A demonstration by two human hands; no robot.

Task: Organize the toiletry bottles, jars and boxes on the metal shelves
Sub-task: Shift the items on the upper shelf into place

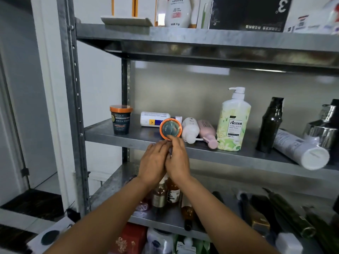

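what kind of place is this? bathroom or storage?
Probably a storeroom or stock area, not a bathroom: bare galvanised metal shelves, mixed toiletries such as the Accen body wash bottle, some lying on their sides, and printed cartons on the top shelf.

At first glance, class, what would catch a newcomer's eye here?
The left hand and right hand meet at the front edge of the middle shelf, the right pinching an orange-rimmed jar tipped lid-forward. Right of it, a tall flowered pump bottle stands beside a pink bottle lying down.
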